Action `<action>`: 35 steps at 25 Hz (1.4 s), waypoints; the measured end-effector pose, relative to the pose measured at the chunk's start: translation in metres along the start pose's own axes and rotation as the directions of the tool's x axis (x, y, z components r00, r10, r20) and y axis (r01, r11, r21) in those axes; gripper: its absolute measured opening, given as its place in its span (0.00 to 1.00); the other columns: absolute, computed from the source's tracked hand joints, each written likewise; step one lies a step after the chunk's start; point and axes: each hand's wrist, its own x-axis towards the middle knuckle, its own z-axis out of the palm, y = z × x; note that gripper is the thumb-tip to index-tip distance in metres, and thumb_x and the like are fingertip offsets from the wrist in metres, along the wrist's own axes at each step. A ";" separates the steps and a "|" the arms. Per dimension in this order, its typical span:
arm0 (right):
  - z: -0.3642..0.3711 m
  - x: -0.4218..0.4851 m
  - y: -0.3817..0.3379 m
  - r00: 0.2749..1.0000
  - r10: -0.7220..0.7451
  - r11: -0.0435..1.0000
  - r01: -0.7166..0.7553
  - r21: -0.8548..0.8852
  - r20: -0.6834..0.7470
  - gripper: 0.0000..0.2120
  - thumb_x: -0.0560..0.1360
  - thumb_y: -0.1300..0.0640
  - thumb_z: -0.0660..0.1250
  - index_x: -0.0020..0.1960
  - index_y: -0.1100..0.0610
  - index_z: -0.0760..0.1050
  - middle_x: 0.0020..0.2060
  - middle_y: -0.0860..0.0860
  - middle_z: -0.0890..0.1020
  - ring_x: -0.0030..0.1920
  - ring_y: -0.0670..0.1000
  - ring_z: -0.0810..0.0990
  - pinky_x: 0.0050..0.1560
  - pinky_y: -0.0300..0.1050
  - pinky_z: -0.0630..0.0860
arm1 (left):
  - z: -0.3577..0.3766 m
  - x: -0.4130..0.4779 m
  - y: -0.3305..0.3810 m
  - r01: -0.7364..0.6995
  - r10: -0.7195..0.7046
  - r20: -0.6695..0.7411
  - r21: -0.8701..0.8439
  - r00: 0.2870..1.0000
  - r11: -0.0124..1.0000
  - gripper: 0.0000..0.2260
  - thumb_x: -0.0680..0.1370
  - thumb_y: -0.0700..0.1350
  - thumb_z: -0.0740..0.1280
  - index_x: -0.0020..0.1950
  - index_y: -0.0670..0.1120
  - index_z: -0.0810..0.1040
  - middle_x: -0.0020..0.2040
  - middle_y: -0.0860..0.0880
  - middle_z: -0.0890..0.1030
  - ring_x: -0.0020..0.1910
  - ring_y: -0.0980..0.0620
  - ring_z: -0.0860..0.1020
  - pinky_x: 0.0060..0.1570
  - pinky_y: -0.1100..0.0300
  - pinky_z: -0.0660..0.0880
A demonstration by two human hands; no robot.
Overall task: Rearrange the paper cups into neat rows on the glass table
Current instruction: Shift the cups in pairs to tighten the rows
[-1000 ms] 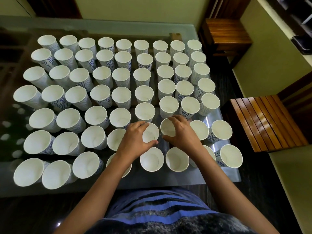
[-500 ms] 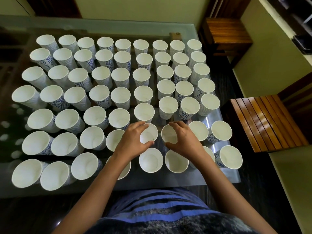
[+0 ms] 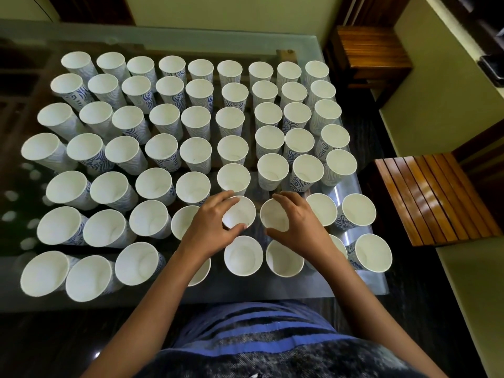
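- Striped shirt (image 3: 259, 331) filled the bottom edge; both forearms came up from it, elbows cut off by the frame.
- Near row, on the glass table (image 3: 272, 288) by its front edge: left forearm covered part of one cup (image 3: 202, 272), and the right wrist hid most of another (image 3: 338, 245). Only slivers of their rims showed.
- Left hand (image 3: 210, 230) gripped the left cup (image 3: 240, 214) at the rim: thumb on the near side, fingers curled over the far side, spread about as wide as the cup mouth. The palm also covered part of the neighbouring cup (image 3: 182, 222) to its left.
- Right hand (image 3: 297, 227) held the right cup (image 3: 274, 215) the same way, thumb at the near rim and fingers arched over the far rim. The cup's right side was hidden under the palm.
- Both held cups stood upright in the second row from the front, just beside each other, rims apart. Couldn't tell whether their bases were on the glass or lifted.
- Remaining paper cups (image 3: 195, 154) stood mouth-up in rows across the table, nine in the far row. The right three columns sat slightly apart from the rest.
- Cup walls and blue print were hard to make out in the middle, and edge cups looked splayed by the lens.
- Right of the table: slatted stool (image 3: 431, 197). Beyond it a wooden side table (image 3: 371, 53), dim.
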 end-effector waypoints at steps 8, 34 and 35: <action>-0.008 -0.050 0.000 0.997 -0.074 0.997 0.073 0.030 0.035 0.31 0.67 0.51 0.74 0.66 0.58 0.70 0.62 0.56 0.72 0.61 0.56 0.72 0.59 0.47 0.71 | 0.005 -0.050 0.006 -0.044 0.041 0.074 0.042 0.996 0.998 0.25 0.65 0.52 0.76 0.59 0.44 0.78 0.56 0.46 0.78 0.57 0.47 0.74 0.57 0.56 0.70; 0.009 -0.061 -0.014 0.991 -0.129 0.991 0.127 0.049 0.039 0.30 0.68 0.51 0.74 0.66 0.59 0.70 0.64 0.57 0.71 0.64 0.57 0.70 0.61 0.49 0.70 | -0.010 -0.074 -0.010 -0.027 0.027 0.000 0.088 1.000 0.996 0.30 0.62 0.51 0.78 0.60 0.42 0.77 0.58 0.45 0.78 0.58 0.47 0.75 0.57 0.58 0.68; 0.012 -0.056 -0.022 0.988 -0.150 0.987 0.147 0.061 0.037 0.28 0.69 0.51 0.73 0.65 0.60 0.71 0.64 0.58 0.72 0.64 0.57 0.71 0.60 0.49 0.71 | -0.017 -0.076 -0.017 0.002 0.003 -0.050 0.089 0.999 0.996 0.27 0.63 0.49 0.78 0.59 0.42 0.78 0.57 0.45 0.78 0.57 0.46 0.76 0.57 0.57 0.69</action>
